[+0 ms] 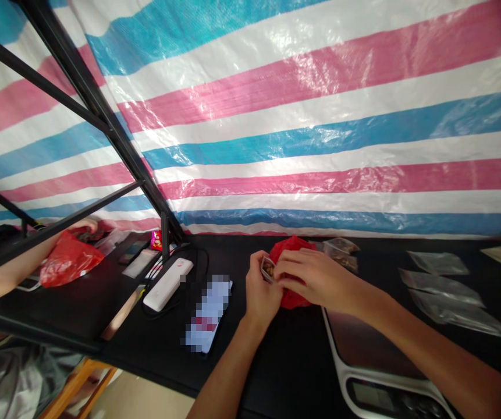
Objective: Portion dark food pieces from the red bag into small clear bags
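While you are working at the black tabletop (285,366), your left hand (259,291) is closing narrowly on a small packet (267,269), pinching it, with brown, nut-like pieces showing inside. Your right hand (315,276) is curling over a crumpled red plastic bag (291,299), its fingers (298,259) lying close against the packet. The packet is sitting directly in front of the bag; whether it is entering the bag, I cannot tell. A clear pouch of brown pieces (341,254) is lying just behind the bag. A digital scale (372,355) is sitting beneath your right forearm (429,343), and flat clear bags (442,288) are lying farther right. On your left, a white power bank (168,284) and a blurred flat object (209,314) are resting on the tabletop, and a striped tarpaulin (320,128) is hanging behind everything.
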{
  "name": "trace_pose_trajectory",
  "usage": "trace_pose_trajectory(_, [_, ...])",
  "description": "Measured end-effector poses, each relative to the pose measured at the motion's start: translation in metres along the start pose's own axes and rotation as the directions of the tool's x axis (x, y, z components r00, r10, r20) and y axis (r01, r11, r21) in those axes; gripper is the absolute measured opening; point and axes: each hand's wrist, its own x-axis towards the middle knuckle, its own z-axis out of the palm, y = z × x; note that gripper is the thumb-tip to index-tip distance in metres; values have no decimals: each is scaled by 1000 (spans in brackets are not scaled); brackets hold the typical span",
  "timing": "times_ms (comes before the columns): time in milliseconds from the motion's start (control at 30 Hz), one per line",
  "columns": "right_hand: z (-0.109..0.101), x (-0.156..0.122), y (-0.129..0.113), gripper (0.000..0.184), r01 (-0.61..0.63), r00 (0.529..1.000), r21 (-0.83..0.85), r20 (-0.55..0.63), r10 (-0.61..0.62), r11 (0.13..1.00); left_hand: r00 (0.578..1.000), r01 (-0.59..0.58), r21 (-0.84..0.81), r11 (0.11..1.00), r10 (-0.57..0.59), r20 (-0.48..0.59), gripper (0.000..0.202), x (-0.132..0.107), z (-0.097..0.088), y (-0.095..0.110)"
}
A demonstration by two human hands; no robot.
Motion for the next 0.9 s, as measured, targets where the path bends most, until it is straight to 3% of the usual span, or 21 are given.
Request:
trace_pose_trajectory(167, [-9,-2,8,21,70,981,86,-188,-53,994,998,8,30,1000,-10,66,36,0,2,-1])
trace_pose_trajectory(233, [-13,-1,8,20,73,977,127,-209,-45,989,993,-15,15,1000,13,119,32,0,3,3])
trace_pose_trajectory(367, [-20,-1,6,18,54,990,151,-135,-33,987,966,-118,-32,992,123,226,31,-3,3,11])
trace_pose_trajectory(467, [-35,-8,8,16,-1,995,111,-94,12,994,933,-209,33,977,189,305,53,-4,1,13])
trace_pose_trajectory(567, [-56,-23,15,17,-171,985,132,26,169,976,872,-314,108,943,242,425,76,-6,-2,11])
trace_pose_trajectory(667, [-73,-41,23,19,-369,909,175,275,314,913,814,-395,217,893,231,533,72,-7,-2,5])
trace_pose_trajectory(733, [-76,-48,28,15,-452,833,149,424,356,880,811,-417,314,853,192,553,64,-8,0,-2])
trace_pose_trajectory(833, [-70,-48,32,11,-516,718,73,580,384,854,870,-339,413,845,115,480,64,-8,5,-14])
trace_pose_trajectory(900, [-63,-44,35,13,-514,697,72,615,368,855,918,-259,460,849,69,390,67,-7,8,-21])
